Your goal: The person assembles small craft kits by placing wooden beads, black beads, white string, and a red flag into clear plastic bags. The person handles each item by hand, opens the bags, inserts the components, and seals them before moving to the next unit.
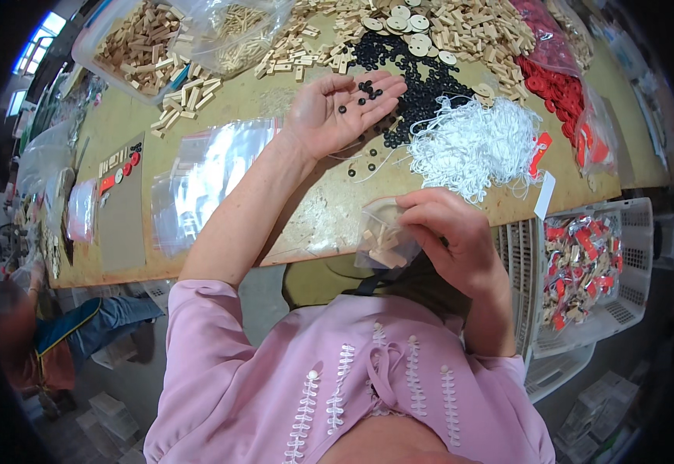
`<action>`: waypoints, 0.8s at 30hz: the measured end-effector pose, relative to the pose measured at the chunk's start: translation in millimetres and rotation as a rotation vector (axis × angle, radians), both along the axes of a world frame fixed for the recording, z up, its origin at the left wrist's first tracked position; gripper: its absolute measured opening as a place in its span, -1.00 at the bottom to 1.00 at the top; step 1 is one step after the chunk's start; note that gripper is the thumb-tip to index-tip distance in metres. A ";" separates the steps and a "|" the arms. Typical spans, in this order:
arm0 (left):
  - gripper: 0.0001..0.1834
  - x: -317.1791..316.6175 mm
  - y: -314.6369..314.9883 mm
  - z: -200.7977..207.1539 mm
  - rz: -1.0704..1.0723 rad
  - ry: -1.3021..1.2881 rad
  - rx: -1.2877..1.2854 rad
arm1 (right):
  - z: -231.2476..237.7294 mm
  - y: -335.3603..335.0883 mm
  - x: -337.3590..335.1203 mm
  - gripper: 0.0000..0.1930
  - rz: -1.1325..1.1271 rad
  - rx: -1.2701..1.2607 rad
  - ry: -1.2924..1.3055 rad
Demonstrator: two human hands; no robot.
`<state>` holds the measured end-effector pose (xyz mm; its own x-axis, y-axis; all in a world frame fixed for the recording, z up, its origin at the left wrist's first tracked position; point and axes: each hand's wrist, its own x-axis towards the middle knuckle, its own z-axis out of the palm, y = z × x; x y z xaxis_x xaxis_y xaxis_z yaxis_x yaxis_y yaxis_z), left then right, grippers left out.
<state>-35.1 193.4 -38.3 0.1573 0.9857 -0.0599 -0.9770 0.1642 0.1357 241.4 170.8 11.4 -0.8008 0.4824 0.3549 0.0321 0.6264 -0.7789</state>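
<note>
Head view: loose beads (368,89) on a flat palm, bag (390,224) pinched at the table (306,236) edge.
The left hand (323,116) lies palm up, fingers extended and uncurled, so a tilt could roll its beads off into the black pile (430,89) or among the stray beads (372,166) near the string (472,147). The right hand (453,232) pinches the bag by its upper rim, thumb against fingers; I cannot tell whether the mouth gapes. The bag hangs at the near edge, so a slipping pinch might spill its wood pieces (386,246) toward the lap.
</note>
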 end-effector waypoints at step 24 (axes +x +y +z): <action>-0.43 -2.4 3.5 -12.8 -0.038 0.109 -0.038 | -2.3 1.2 0.4 -0.82 -0.001 0.044 0.001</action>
<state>-37.5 196.9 -51.1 0.1851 0.9758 -0.1163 -0.9497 0.2080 0.2340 241.7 171.9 9.1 -0.8000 0.4676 0.3761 0.0325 0.6596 -0.7509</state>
